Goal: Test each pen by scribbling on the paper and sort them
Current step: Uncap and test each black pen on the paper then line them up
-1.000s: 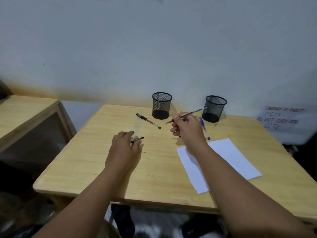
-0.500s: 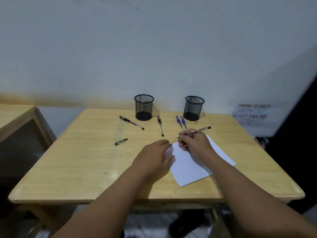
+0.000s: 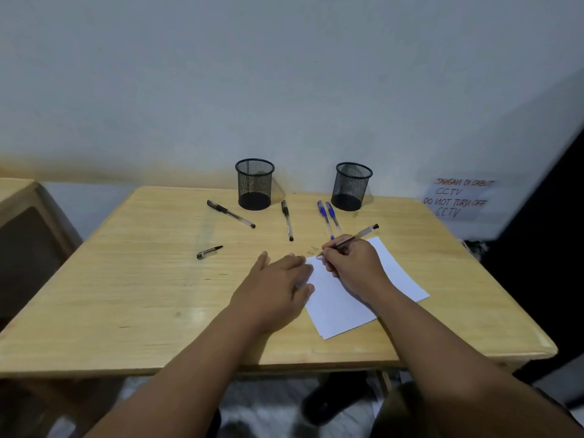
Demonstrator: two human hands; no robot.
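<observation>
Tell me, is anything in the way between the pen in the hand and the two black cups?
Nothing blocks it. The pen in the right hand can lift over the two blue pens lying flat before the right mesh cup; the left mesh cup is open too.

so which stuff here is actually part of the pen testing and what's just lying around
Part of the job:
pen in the right hand
paper, steadied by the left hand
black pens
blue pens
pen cap
mesh cups

Lying about:
CCTV note
side table
</observation>
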